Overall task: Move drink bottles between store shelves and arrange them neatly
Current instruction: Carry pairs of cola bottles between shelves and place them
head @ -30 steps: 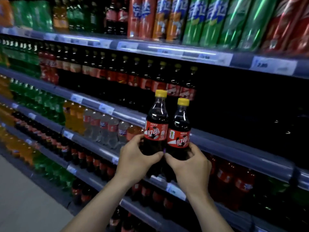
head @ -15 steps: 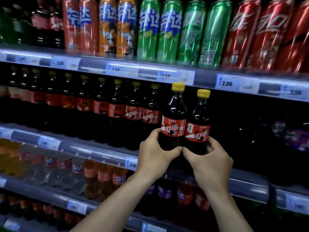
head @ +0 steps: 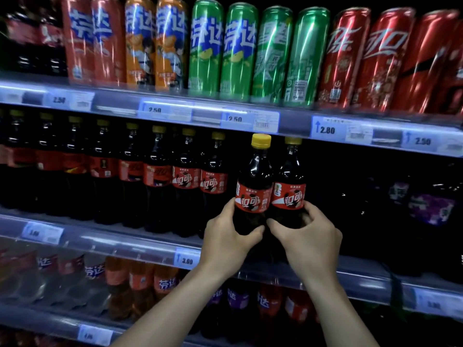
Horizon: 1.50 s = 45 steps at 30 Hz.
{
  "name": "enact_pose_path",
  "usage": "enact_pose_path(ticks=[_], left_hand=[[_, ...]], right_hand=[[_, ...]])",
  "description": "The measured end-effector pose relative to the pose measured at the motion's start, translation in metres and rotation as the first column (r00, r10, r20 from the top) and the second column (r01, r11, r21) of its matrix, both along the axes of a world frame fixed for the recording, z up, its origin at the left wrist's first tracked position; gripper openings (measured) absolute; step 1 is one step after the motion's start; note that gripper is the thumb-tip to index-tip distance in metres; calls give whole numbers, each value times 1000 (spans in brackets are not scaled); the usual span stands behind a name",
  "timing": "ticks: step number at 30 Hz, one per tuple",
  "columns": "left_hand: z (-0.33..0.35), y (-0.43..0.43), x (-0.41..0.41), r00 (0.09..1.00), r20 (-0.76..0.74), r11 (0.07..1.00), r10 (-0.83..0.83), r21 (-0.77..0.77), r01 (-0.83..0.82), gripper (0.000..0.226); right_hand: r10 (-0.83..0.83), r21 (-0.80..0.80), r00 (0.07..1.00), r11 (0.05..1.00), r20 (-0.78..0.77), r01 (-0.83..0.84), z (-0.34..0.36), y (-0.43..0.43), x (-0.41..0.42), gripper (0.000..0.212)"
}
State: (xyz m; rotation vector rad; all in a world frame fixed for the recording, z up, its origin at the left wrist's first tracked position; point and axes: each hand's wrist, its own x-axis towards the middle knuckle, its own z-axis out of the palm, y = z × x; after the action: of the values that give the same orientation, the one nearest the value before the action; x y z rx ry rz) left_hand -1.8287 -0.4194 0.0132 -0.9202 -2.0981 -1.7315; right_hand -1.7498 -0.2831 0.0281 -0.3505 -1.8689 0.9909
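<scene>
Left hand (head: 226,237) wrapped round left cola bottle (head: 253,186), right hand (head: 309,236) round right cola bottle (head: 288,189); bottles touching, upright, at gap right of cola row (head: 155,176) (middle shelf). Advice: clear shelf lip (head: 140,242), slide both in, labels forward, flush with row.

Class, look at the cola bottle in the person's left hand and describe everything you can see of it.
The left-hand cola bottle is clear plastic filled with dark drink, with a yellow screw cap and a red wrap-around label bearing white characters. It stands upright, at the right end of the cola row. The left hand wraps its lower body in a closed grip, hiding the base. Its right side presses against the second cola bottle, held by the right hand.
</scene>
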Motion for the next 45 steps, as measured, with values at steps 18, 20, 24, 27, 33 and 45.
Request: enact_pose_path(ticks=[18, 20, 24, 27, 33, 45], left_hand=[[-7, 35, -30, 987, 98, 991, 131, -32, -128, 38], [-11, 37, -31, 983, 114, 990, 144, -14, -143, 45], [-12, 39, -34, 979, 107, 985, 171, -25, -169, 57], [-14, 38, -33, 975, 59, 975, 213, -72, -208, 65], [-22, 37, -28, 955, -32, 953, 295, -55, -297, 69], [-29, 27, -16, 876, -184, 872, 446, -130, -472, 76]], right_hand=[[-75, -61, 994, 995, 79, 80, -8, 22, -31, 35], [-65, -61, 994, 996, 85, 70, -9, 24, -33, 40], [-49, -30, 994, 998, 94, 52, -12, 23, -37, 66], [-9, -7, 996, 1000, 90, 10, -15, 25, -38, 78], [166, 1, 955, 985, 247, -172, -11, 41, -29, 51], [233, 11, 946, 970, 226, -242, -15, 42, -31, 55]])
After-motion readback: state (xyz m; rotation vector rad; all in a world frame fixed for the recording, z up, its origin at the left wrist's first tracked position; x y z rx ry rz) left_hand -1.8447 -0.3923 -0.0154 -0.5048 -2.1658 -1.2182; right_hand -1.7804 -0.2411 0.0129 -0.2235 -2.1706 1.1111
